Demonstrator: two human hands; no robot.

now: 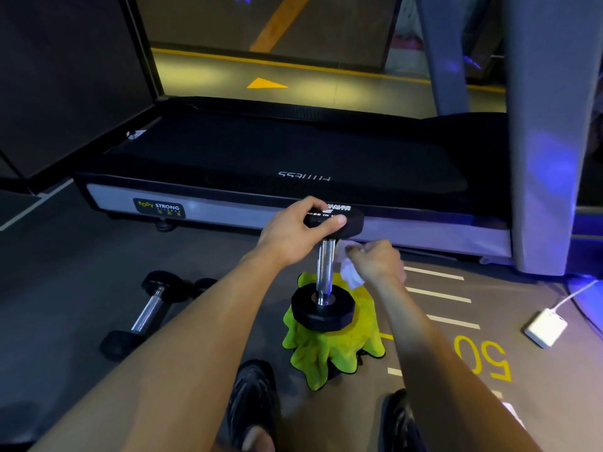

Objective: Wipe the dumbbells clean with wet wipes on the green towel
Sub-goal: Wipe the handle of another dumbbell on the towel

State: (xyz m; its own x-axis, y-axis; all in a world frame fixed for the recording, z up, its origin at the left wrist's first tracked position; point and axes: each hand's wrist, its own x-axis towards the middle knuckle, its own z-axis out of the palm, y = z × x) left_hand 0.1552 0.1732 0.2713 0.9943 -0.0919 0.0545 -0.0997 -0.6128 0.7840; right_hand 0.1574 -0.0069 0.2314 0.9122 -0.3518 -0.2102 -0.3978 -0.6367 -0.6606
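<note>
Dumbbell stood upright, heavy and rigid, near the green towel's far edge; left hand gripped its top head, right hand pinched the limp wet wipe beside the knurled bar.

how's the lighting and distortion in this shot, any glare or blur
Head view: dim overall, with blue light spilling in at the right edge; wide-angle bending curves the black treadmill deck; bright glare streaks on the upright dumbbell's chrome handle; the crumpled white wet wipe is slightly blown out; the lime-green towel looks sharp.
</note>
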